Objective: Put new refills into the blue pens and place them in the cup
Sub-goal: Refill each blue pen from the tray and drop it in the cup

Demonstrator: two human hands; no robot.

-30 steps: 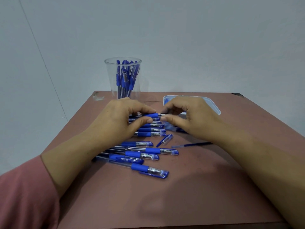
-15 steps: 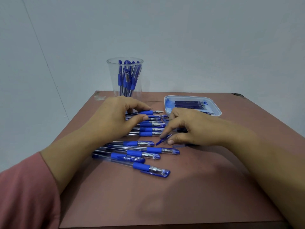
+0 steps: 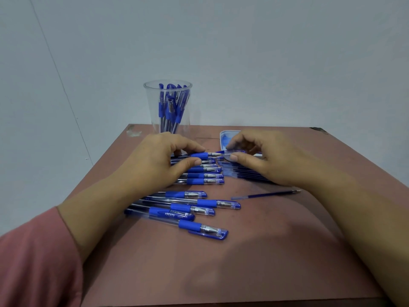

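My left hand point(image 3: 161, 162) pinches a blue pen point(image 3: 200, 155) by its blue grip, holding it level just above the table, tip pointing right. My right hand point(image 3: 263, 160) pinches a clear blue pen cap point(image 3: 235, 152) between thumb and forefinger, right at the pen's tip. Behind my left hand stands a clear cup point(image 3: 168, 120) holding several blue pens. Below the held pen lie several more pens in a row point(image 3: 204, 181), and a few capped pens point(image 3: 203, 229) lie nearer me. One loose refill point(image 3: 265, 194) lies to the right.
A white tray point(image 3: 230, 134) sits at the back, mostly hidden by my right hand. A bundle of refills point(image 3: 243, 173) lies on the brown table point(image 3: 243, 262) under my right palm. A grey wall rises behind the table's far edge.
My right hand dropped to the table, picked up the loose cap that lay among the pens, and has come back up to the tip of the pen. My left hand kept holding the pen.
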